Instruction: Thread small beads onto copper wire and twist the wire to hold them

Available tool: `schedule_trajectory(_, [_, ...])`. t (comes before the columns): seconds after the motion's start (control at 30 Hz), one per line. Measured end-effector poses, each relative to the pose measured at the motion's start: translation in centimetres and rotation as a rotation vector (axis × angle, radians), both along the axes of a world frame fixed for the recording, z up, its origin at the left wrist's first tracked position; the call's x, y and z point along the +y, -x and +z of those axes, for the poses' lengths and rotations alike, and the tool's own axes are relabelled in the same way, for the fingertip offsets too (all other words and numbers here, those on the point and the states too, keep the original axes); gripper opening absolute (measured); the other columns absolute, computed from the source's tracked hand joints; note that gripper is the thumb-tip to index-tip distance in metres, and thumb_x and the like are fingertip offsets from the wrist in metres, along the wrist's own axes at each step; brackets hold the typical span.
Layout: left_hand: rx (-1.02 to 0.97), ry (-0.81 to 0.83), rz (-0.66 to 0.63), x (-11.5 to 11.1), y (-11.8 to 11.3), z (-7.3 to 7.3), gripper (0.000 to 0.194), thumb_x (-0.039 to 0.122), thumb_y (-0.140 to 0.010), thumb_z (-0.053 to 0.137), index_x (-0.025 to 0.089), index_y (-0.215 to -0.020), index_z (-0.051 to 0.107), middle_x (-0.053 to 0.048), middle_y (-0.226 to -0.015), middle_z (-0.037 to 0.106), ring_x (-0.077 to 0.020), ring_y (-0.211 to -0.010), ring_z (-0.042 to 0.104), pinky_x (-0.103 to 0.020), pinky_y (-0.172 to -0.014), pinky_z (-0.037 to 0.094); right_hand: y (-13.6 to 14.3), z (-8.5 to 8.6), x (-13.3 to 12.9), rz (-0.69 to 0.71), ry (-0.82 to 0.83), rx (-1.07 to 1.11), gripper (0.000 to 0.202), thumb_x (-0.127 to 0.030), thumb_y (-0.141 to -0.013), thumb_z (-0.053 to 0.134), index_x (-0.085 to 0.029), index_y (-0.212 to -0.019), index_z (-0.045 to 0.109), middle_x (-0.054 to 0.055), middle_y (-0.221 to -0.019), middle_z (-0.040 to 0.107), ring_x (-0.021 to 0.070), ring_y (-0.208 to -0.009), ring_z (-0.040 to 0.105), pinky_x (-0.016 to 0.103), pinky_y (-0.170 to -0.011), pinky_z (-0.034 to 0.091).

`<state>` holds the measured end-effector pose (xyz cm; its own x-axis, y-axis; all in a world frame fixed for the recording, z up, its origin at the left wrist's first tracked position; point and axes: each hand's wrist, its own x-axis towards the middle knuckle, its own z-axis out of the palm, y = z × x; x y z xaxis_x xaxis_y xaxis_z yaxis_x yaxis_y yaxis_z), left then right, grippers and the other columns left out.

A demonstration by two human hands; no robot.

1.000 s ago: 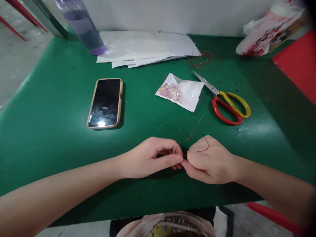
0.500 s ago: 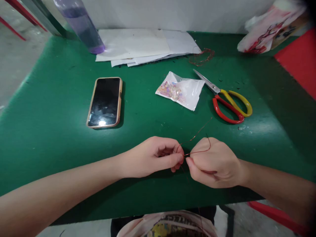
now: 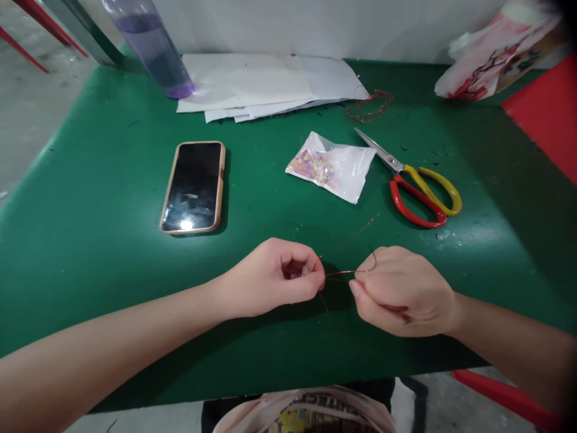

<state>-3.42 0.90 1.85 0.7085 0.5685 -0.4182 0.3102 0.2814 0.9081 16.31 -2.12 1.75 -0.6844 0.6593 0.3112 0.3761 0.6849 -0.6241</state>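
Both hands are closed on a thin red-brown wire above the green worktop. The left hand pinches it between thumb and curled fingertips, with a few small shiny beads partly hidden in its curl. The right hand, well closed with its thumb pressed to the fingers, grips the wire at 3 o'clock from the left, a short gap between them. One loose length rises from the left fingertips toward 2 o'clock, a short end points to 5 o'clock, and another end bends up across the right hand.

Outward from the hands, a clear-and-white packet of mixed small pieces lies at 12 o'clock. Scissors with one red and one yellow handle lie at 1 o'clock, tip close by the packet. A phone lies face up at 10 o'clock. Farther off, white papers spread at 11 o'clock, a loose wire coil near their right end. A purple bottle stands beyond the phone, between 10 and 11 o'clock; a printed plastic bag is at 1 o'clock.
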Motion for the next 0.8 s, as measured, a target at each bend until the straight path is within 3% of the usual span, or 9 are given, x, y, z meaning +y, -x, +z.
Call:
schedule_trajectory(0.27, [-0.003, 0.003, 0.074, 0.2, 0.3, -0.1, 0.010, 0.012, -0.077, 0.051, 0.012, -0.068, 0.055, 0.005, -0.053, 0.050, -0.0028, -0.044, 0.041, -0.014, -0.042, 0.032, -0.5, -0.1, 0.5, -0.063, -0.058, -0.023, 0.041, -0.006, -0.079, 0.042, -0.017, -0.054, 0.012, -0.005, -0.048, 0.014, 0.0088, -0.045, 0.015, 0.028, -0.044, 0.017])
schedule_trajectory(0.43, [0.018, -0.014, 0.096, 0.5, 0.4, -0.4, 0.012, 0.016, -0.079, 0.050, 0.013, -0.068, 0.055, 0.004, -0.054, 0.050, -0.0034, -0.044, 0.040, -0.015, -0.043, 0.032, -1.7, -1.0, 1.6, -0.140, -0.339, -0.152, 0.036, -0.018, -0.079, 0.053, -0.019, -0.052, 0.030, -0.006, -0.046, 0.035, 0.0073, -0.044, 0.033, 0.026, -0.044, 0.024])
schedule_trajectory(0.53, [0.043, -0.040, 0.123, 0.6, 0.5, -0.4, 0.014, 0.019, -0.079, 0.050, 0.013, -0.068, 0.055, 0.004, -0.054, 0.050, -0.0041, -0.045, 0.039, -0.017, -0.044, 0.032, -2.2, -0.8, 2.2, -0.280, -0.503, -0.126, 0.016, -0.028, -0.077, 0.057, -0.020, -0.066, 0.048, 0.000, -0.061, 0.056, 0.0129, -0.059, 0.054, 0.027, -0.052, 0.040])
schedule_trajectory(0.63, [0.076, -0.063, 0.111, 0.5, 0.4, -0.3, 0.011, 0.017, -0.077, 0.050, 0.013, -0.069, 0.056, 0.004, -0.055, 0.051, -0.0046, -0.047, 0.040, -0.016, -0.045, 0.032, -2.0, -0.2, 2.5, -0.368, -0.542, 0.013, 0.011, -0.025, -0.077, 0.055, -0.018, -0.085, 0.055, 0.007, -0.082, 0.063, 0.0196, -0.081, 0.060, 0.034, -0.069, 0.049])
schedule_trajectory(0.7, [0.090, -0.085, 0.074, 0.4, 0.4, -0.3, 0.010, 0.016, -0.076, 0.051, 0.012, -0.069, 0.057, 0.004, -0.056, 0.050, -0.0046, -0.049, 0.040, -0.016, -0.045, 0.032, -1.7, 0.2, 2.4, -0.347, -0.537, 0.057, 0.012, -0.018, -0.077, 0.056, -0.019, -0.089, 0.056, 0.006, -0.086, 0.064, 0.0186, -0.085, 0.061, 0.035, -0.074, 0.050])
schedule_trajectory(0.8, [0.096, -0.132, 0.016, 0.4, 0.2, -0.4, 0.010, 0.016, -0.075, 0.051, 0.012, -0.068, 0.058, 0.004, -0.056, 0.047, -0.0046, -0.050, 0.039, -0.015, -0.046, 0.032, -1.2, 0.3, 1.9, -0.221, -0.562, -0.050, 0.011, -0.015, -0.076, 0.061, -0.021, -0.084, 0.057, -0.001, -0.080, 0.066, 0.0145, -0.082, 0.061, 0.033, -0.079, 0.047])
